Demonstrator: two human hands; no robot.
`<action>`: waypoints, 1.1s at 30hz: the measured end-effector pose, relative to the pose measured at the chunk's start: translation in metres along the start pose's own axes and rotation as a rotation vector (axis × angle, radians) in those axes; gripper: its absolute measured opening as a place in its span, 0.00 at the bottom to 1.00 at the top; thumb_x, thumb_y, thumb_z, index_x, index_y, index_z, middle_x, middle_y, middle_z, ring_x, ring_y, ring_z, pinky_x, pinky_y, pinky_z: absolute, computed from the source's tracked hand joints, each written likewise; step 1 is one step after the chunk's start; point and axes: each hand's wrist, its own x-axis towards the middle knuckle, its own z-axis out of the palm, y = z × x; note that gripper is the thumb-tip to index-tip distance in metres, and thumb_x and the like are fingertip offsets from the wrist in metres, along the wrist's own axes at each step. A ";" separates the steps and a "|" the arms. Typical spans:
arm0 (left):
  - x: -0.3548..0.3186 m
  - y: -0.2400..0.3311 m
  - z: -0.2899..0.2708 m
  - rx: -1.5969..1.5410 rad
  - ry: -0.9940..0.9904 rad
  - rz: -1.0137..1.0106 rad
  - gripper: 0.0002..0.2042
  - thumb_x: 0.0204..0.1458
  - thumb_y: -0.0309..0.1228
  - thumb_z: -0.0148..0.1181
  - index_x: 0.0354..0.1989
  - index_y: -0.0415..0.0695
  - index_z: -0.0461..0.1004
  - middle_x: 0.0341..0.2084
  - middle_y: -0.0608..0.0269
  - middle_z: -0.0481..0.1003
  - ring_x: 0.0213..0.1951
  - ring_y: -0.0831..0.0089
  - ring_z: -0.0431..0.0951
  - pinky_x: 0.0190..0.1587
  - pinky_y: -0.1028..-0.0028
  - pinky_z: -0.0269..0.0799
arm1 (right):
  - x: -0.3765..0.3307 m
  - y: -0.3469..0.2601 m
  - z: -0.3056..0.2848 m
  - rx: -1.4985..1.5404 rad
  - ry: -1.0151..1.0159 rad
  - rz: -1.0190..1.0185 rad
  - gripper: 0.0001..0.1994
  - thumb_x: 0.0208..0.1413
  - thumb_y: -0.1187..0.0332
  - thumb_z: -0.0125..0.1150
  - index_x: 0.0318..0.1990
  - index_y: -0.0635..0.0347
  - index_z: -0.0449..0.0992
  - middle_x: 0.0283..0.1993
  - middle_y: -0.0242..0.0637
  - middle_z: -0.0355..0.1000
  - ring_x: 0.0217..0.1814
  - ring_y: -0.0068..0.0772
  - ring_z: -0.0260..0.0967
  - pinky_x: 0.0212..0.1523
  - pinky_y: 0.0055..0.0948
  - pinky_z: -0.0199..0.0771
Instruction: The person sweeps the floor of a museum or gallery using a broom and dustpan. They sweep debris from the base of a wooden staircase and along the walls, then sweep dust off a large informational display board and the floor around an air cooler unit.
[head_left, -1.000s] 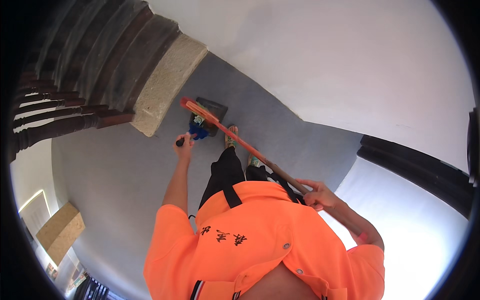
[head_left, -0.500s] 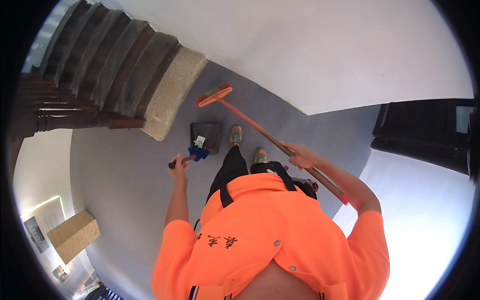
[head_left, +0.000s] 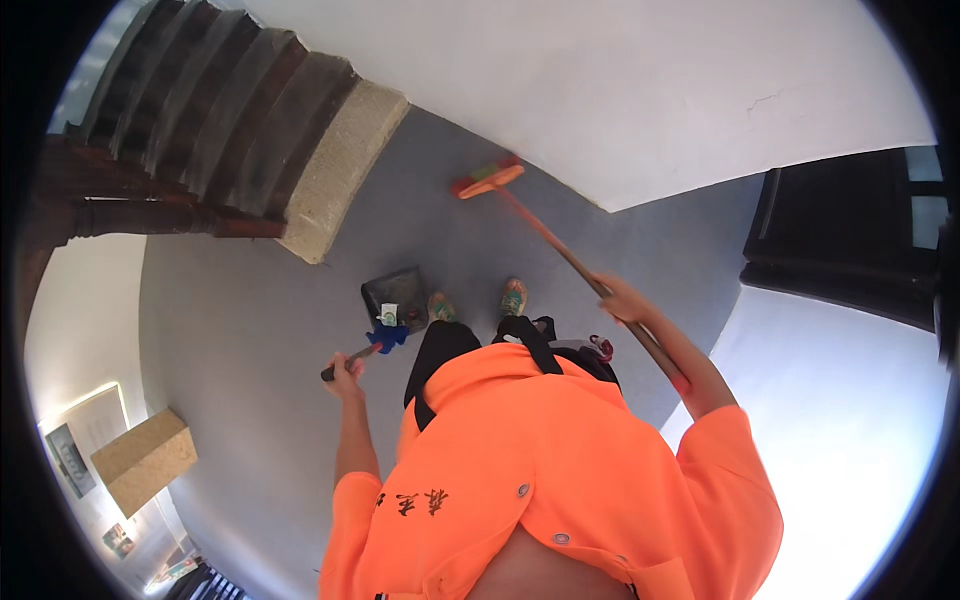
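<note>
My right hand (head_left: 622,298) is closed round the long handle of a broom (head_left: 560,248). The broom's orange head with red and green bristles is by the foot of the right-hand wall, slightly blurred. In my left hand (head_left: 346,374) is the dark grip of a long-handled dustpan (head_left: 377,300), whose black pan stands left of my feet. A blue cloth-like piece (head_left: 387,338) hangs at the lower part of the dustpan's handle. Inside the pan lies a small white and green packet (head_left: 389,314), with some small reddish bits beside it.
A dark wooden staircase (head_left: 230,110) with a pale stone bottom step (head_left: 345,165) rises at the far left. A white wall (head_left: 640,90) borders the grey floor (head_left: 640,255) ahead. Dark furniture (head_left: 845,240) stands at the right, and a tan box-like block (head_left: 145,462) is at the lower left.
The broom head has swung to the right, away from the stone step and towards the wall. The dustpan has shifted slightly left and nearer, and my feet have moved.
</note>
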 end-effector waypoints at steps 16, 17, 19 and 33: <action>0.062 -0.015 -0.132 -0.117 -0.023 -0.029 0.10 0.52 0.32 0.56 0.31 0.36 0.69 0.24 0.56 0.73 0.20 0.70 0.76 0.23 0.74 0.76 | -0.145 -0.017 0.108 1.054 0.527 0.520 0.06 0.52 0.74 0.44 0.38 0.53 0.62 0.12 0.24 0.53 0.08 0.16 0.50 0.07 0.21 0.47; 0.065 -0.018 -0.146 -0.118 -0.027 -0.034 0.10 0.52 0.32 0.56 0.31 0.36 0.69 0.25 0.56 0.74 0.21 0.70 0.76 0.23 0.74 0.76 | -0.141 -0.006 0.108 1.087 0.504 0.486 0.02 0.53 0.73 0.44 0.30 0.51 0.61 0.12 0.23 0.53 0.08 0.16 0.50 0.07 0.21 0.48; 0.080 -0.014 -0.158 -0.111 -0.039 -0.032 0.10 0.52 0.32 0.56 0.32 0.36 0.69 0.25 0.56 0.73 0.21 0.70 0.76 0.24 0.75 0.76 | -0.121 0.005 0.105 1.104 0.517 0.498 0.08 0.53 0.71 0.44 0.23 0.50 0.57 0.12 0.22 0.54 0.09 0.16 0.52 0.08 0.21 0.49; 0.080 0.023 -0.170 0.097 -0.049 0.086 0.09 0.52 0.31 0.56 0.29 0.37 0.70 0.24 0.59 0.72 0.21 0.74 0.74 0.23 0.76 0.75 | -0.068 0.059 0.059 0.786 0.703 0.574 0.04 0.48 0.73 0.45 0.24 0.55 0.60 0.13 0.28 0.57 0.09 0.21 0.55 0.07 0.25 0.54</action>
